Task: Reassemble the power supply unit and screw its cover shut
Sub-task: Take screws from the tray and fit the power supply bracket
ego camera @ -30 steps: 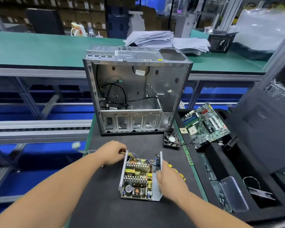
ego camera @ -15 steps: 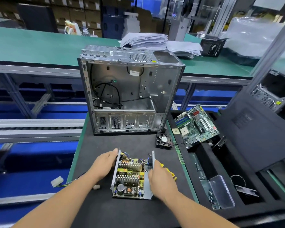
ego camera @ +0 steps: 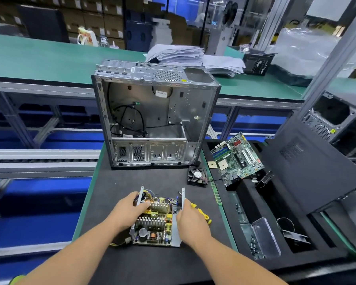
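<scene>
The PSU (ego camera: 155, 221) lies open on the worktop (ego camera: 152, 262), board and heatsinks bare, cover not in sight (so no screwing yet). The left hand (ego camera: 130, 210) curls over its left wall onto the board; the right hand (ego camera: 190, 220) grasps the right wall. A yellow screwdriver (ego camera: 201, 212) lies just beside; the case (ego camera: 152, 120) stands behind.

my right hand (ego camera: 190, 222) hides most of the yellow screwdriver (ego camera: 202, 213). the small parts in the clear box (ego camera: 255, 241) are too small, maybe screws.
</scene>
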